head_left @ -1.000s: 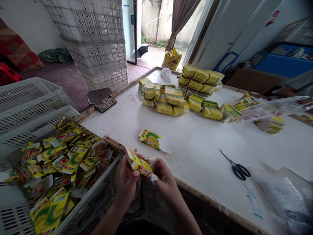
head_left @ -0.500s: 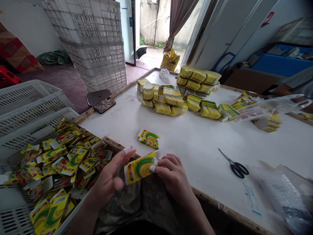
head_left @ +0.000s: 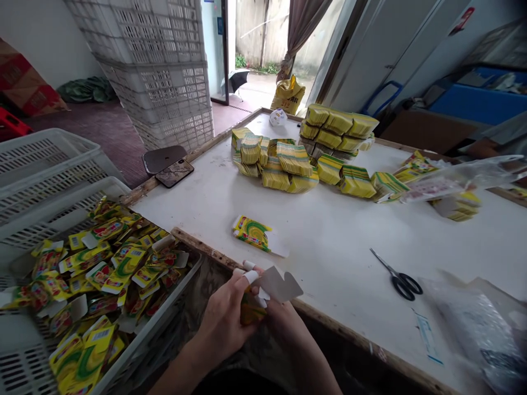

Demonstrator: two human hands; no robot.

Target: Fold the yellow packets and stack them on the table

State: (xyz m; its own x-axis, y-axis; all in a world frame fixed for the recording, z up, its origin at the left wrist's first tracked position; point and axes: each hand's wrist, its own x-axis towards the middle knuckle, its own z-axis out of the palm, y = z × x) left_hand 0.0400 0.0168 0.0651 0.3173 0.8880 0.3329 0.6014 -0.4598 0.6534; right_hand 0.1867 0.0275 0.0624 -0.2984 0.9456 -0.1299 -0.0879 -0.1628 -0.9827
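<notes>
Over the table's near edge, both hands are closed on one small yellow carton (head_left: 252,311). A pale grey-white cardboard flap (head_left: 276,282) sticks out from it to the right. My left hand (head_left: 224,310) wraps its left side, with white coverings on some fingertips. From below and the right, my right hand (head_left: 284,323) grips it, its fingers partly hidden behind the flap. A second yellow and green carton (head_left: 252,233) lies flat on the white table just beyond, its pale flap pointing right.
A white crate (head_left: 154,323) full of yellow cartons stands at the left. Banded carton stacks (head_left: 292,159) sit across the table. Scissors (head_left: 397,277) and a clear plastic bag (head_left: 473,323) lie at the right, a phone (head_left: 175,173) at the left edge. A person's arm shows far right.
My left hand has moved right and closed on the carton. The carton has been turned, so its pale flap now shows in place of the printed face.
</notes>
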